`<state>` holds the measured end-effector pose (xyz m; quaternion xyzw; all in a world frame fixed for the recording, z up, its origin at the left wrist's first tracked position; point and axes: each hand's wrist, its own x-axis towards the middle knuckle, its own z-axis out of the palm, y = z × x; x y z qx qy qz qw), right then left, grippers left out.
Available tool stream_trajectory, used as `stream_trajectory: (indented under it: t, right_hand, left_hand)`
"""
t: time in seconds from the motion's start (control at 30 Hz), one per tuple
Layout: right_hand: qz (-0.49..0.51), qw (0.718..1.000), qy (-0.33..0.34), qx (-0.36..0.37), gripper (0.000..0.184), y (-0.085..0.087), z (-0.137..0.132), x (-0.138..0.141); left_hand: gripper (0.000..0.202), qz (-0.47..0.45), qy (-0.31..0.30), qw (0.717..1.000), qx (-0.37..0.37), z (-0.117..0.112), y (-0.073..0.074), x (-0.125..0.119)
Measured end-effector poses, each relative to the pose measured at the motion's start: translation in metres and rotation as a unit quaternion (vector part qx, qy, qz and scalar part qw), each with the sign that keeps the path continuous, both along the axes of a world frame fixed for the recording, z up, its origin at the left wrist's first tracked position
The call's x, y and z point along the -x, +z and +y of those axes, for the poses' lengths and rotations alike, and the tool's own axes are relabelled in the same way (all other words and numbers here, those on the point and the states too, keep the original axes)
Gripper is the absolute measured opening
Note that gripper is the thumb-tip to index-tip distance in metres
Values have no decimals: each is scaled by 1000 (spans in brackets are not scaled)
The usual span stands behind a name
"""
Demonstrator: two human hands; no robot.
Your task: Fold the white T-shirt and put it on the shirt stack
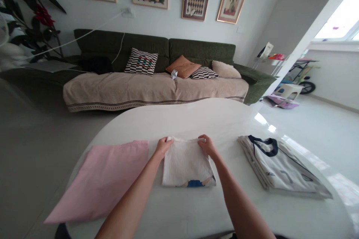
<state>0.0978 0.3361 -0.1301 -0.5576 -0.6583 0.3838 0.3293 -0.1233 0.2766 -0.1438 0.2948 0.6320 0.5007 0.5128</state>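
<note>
A white T-shirt (186,164), folded into a rough square, lies on the white table (190,119) in front of me. Part of a blue print shows along its near edge. At its far left corner my left hand (164,146) pinches the cloth between thumb and fingers. My right hand (206,145) grips the far right corner the same way. Left of the shirt lies a flat pink cloth (112,175), its near corner reaching past the table edge. On the right sits a folded stack of white shirts (283,168), the top one with a navy collar.
Beyond the table stands a green sofa (202,49) with a beige cover (140,87) and several cushions. A leafy plant (30,15) is at the far left. A white stool (288,90) and other items stand at the right.
</note>
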Motion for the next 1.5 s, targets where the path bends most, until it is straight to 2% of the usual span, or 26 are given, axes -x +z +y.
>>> stream_trajectory:
  t: [0.1,0.27,0.37,0.47,0.53,0.6,0.7,0.8,0.9,1.07,1.13,1.3,1.4,1.5]
  right_hand:
    - [-21,999,-33,25,30,-8,0,-2]
    - [-71,991,-105,35,29,-16,-5,-9]
    - [-109,984,-142,5,28,-16,-11,-7]
    - [-143,976,-153,-50,30,-10,-19,-2]
    - [-168,972,-139,-92,31,-5,-27,3]
    - [-195,968,-97,-129,31,-3,-36,10]
    - [-238,958,7,-162,33,-7,-51,22]
    - [-280,943,77,-163,40,-14,-60,26]
    - [-318,934,77,-145,46,-16,-57,22]
    - [-369,923,3,-104,52,-4,-58,15]
    - [-381,919,-8,-104,55,0,-73,17]
    - [-378,913,91,-123,58,-8,-131,16]
    - [-383,915,70,-103,60,-16,-149,6]
    - [-388,917,40,-85,62,-19,-153,-4]
  left_hand:
    - [29,12,1,1000,-3,0,-7,0]
    - [30,41,-7,999,-14,-2,-8,6]
    - [31,108,14,993,-35,-2,-6,10]
    - [34,216,37,972,-84,-9,1,9]
    - [35,289,23,949,-127,-17,7,1]
    - [33,349,-30,922,-167,-26,9,-13]
    - [33,417,-145,875,-199,-38,4,-36]
    - [43,472,-201,837,-188,-43,-4,-50]
    - [50,519,-195,818,-154,-43,-8,-52]
    - [61,564,-189,795,-118,-42,-8,-49]
    - [62,573,-192,788,-116,-42,-9,-49]
    - [58,589,-194,777,-107,-41,-12,-50]
    - [59,596,-194,773,-102,-41,-13,-50]
    - [60,601,-195,769,-99,-42,-13,-50]
